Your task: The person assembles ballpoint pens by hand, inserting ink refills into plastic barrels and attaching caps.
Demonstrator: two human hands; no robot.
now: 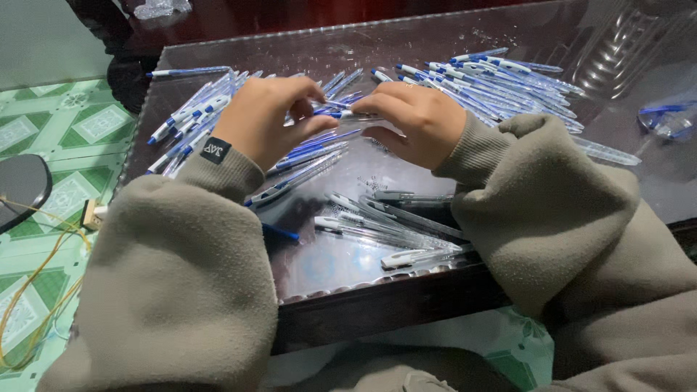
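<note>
I see clear pens with blue and white ends on the dark, glossy bench. The sleeves are plain grey-beige. The floor has green and white diamond-patterned tiles.

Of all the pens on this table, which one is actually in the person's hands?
The blue-and-clear pen spanning the gap between the left hand and right hand, pinched by fingertips at both ends. The other pens lie loose on the glass-topped table.
</note>
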